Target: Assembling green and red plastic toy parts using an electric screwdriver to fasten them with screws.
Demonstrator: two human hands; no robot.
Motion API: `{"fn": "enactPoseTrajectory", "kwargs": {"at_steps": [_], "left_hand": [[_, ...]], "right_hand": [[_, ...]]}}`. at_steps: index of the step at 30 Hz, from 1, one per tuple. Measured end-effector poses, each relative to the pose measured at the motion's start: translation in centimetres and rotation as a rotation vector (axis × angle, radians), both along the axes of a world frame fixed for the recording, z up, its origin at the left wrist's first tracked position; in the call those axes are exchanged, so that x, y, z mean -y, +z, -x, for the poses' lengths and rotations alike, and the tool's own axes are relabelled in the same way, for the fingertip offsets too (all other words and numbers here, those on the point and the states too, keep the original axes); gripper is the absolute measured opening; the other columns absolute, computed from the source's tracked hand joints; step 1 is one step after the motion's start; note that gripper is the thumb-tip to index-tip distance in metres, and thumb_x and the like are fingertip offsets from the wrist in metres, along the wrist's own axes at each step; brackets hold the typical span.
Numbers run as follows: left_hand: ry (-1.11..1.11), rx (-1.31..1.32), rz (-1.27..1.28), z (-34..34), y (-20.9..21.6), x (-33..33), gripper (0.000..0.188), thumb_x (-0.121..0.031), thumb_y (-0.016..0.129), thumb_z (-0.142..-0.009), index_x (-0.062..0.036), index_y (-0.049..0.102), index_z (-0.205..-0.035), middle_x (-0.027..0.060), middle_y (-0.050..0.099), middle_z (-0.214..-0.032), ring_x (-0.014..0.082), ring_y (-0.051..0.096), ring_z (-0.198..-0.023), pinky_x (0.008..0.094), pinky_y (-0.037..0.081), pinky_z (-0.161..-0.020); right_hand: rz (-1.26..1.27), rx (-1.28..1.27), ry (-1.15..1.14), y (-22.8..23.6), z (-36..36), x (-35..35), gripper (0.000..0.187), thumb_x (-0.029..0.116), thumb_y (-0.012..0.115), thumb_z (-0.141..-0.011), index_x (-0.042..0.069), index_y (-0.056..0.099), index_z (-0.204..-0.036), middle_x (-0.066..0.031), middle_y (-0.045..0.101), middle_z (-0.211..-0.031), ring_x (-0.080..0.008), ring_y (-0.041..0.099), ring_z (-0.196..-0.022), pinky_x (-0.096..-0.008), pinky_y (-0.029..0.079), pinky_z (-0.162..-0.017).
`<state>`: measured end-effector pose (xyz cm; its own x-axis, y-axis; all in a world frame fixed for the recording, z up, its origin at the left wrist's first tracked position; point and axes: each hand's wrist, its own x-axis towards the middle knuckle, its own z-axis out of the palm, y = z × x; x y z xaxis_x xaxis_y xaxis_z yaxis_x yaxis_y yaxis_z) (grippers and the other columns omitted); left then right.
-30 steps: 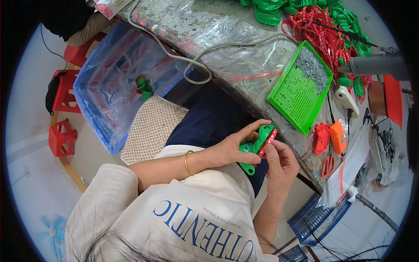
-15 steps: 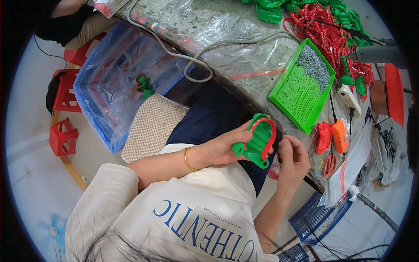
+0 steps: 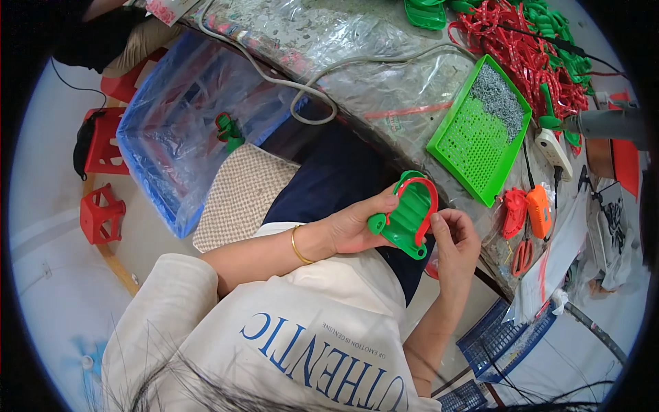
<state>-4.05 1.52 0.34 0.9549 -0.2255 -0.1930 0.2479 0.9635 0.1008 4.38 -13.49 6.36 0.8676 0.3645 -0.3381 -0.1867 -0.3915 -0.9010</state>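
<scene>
My left hand (image 3: 360,223) grips a green ribbed plastic piece (image 3: 413,206), curved like a shallow shell, with a round lug at one side and a small holed tab at its near end. A red strap (image 3: 434,199) arches along its far and right rim. At the right rim, my right hand (image 3: 456,240) has its thumb against the strap, the fingers curled behind; whether they also hold a small part is hidden. On the workbench beyond lies a bright green perforated tray (image 3: 453,147) with a heap of small grey metal pieces (image 3: 495,103) at its far end.
Piles of red straps (image 3: 501,41) and green pieces (image 3: 549,31) lie at the far right. Nearer are an orange tool (image 3: 539,211), red-handled scissors (image 3: 522,257) and a white power strip (image 3: 553,154). A grey cable (image 3: 384,60) crosses the bench. A blue plastic-lined bin (image 3: 154,147) stands left.
My right hand has moved in from beside the green piece to touch its strapped rim. My left hand has raised and shifted the piece slightly to the right.
</scene>
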Motion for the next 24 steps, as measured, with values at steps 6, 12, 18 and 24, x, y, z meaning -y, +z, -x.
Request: {"fn": "enactPoseTrajectory", "kwargs": {"at_steps": [6, 12, 18, 24], "left_hand": [[-0.072, -0.033, 0.216, -0.1, -0.3, -0.5, 0.055, -0.040, 0.056, -0.088, -0.0066, 0.043, -0.130, 0.0143, 0.053, -0.123, 0.0326, 0.056, -0.108, 0.0503, 0.046, -0.093], [-0.102, -0.068, 0.213, -0.2, -0.8, -0.3, 0.066, -0.049, 0.056, -0.085, -0.0091, 0.039, -0.135, 0.0169, 0.047, -0.131, 0.0438, 0.048, -0.115, 0.0539, 0.039, -0.099], [-0.076, -0.092, 0.288, -0.1, -1.2, -0.3, 0.054, -0.042, 0.053, -0.089, -0.0112, 0.042, -0.132, 0.0148, 0.052, -0.125, 0.0329, 0.054, -0.112, 0.0515, 0.045, -0.093], [-0.090, 0.021, 0.227, 0.3, -0.5, -0.4, 0.059, -0.043, 0.053, -0.087, -0.0086, 0.041, -0.133, 0.0188, 0.051, -0.125, 0.0398, 0.054, -0.111, 0.0508, 0.046, -0.092]], "right_hand": [[-0.101, -0.008, 0.026, 0.0, 0.1, -0.2, 0.014, 0.008, 0.062, -0.087, 0.000, 0.057, -0.098, 0.0001, 0.056, -0.085, -0.0066, 0.052, -0.077, -0.0198, 0.043, -0.069], [-0.178, 0.035, 0.018, -0.3, 0.2, -0.3, 0.028, 0.005, 0.062, -0.085, 0.003, 0.057, -0.112, 0.0006, 0.050, -0.088, -0.0056, 0.048, -0.077, -0.0185, 0.041, -0.067], [-0.139, 0.046, 0.059, -0.8, 0.5, -0.1, 0.036, 0.004, 0.060, -0.085, 0.003, 0.056, -0.120, 0.0013, 0.049, -0.087, -0.0050, 0.046, -0.075, -0.0180, 0.038, -0.064], [-0.108, 0.067, 0.137, -1.0, 0.7, 0.3, 0.038, 0.001, 0.052, -0.088, -0.001, 0.050, -0.126, -0.0053, 0.057, -0.096, -0.0081, 0.054, -0.080, -0.0209, 0.046, -0.068]]}}
